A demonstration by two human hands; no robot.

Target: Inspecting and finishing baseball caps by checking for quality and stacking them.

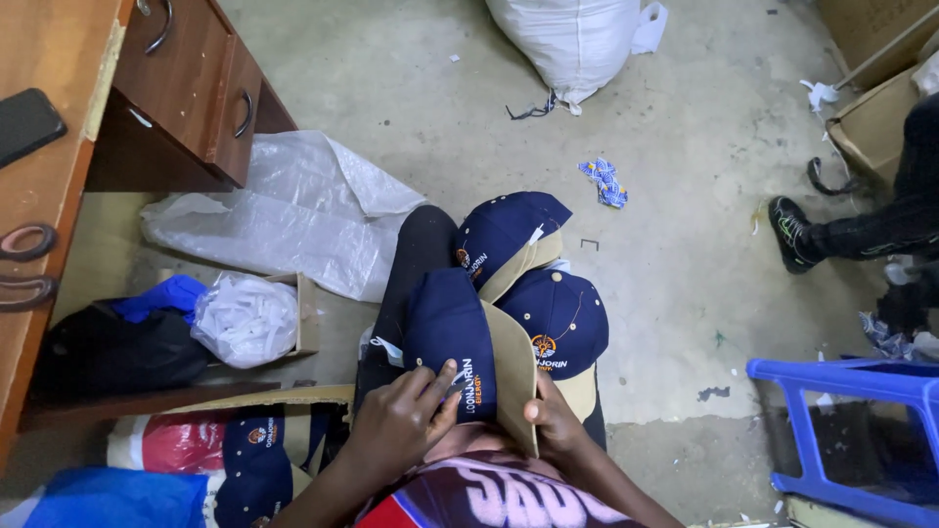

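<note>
cap (pixel 452 332): navy crown, tan brim, embroidered | left hand (pixel 399 422): gripping crown | right hand (pixel 554 418): pinching brim

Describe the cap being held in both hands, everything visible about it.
The held cap is navy cloth with a tan brim and stitched orange and white lettering on its side. It rests on the person's lap, crown pointing away, brim turned up on edge at the right. The left hand presses its near side; the right hand grips the brim's lower edge. Two matching caps lie just beyond it.
</note>
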